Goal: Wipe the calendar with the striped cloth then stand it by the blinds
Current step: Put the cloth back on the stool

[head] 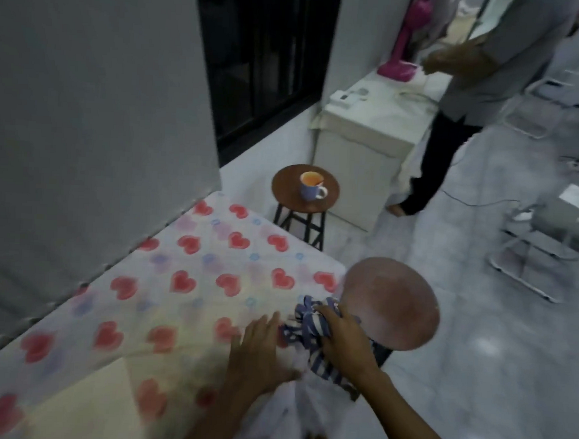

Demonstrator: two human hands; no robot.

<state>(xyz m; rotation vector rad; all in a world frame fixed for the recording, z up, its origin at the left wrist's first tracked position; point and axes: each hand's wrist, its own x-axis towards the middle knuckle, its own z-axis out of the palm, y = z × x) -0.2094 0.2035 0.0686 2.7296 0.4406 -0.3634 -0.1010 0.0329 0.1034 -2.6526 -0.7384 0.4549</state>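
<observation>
Calendar not discernible; right hand point(339, 336) bunches striped cloth point(306, 324).

No readable text, label, brand or number shows anywhere.

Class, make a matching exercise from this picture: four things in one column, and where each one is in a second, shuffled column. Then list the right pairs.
Things
1. mug
2. striped cloth
3. left hand
4. pink stand

Places
A. flat on the heart-print cover
B. on the far round stool
C. on the white cabinet
D. bunched in the right hand

Pairs: 1-B, 2-D, 3-A, 4-C
</observation>
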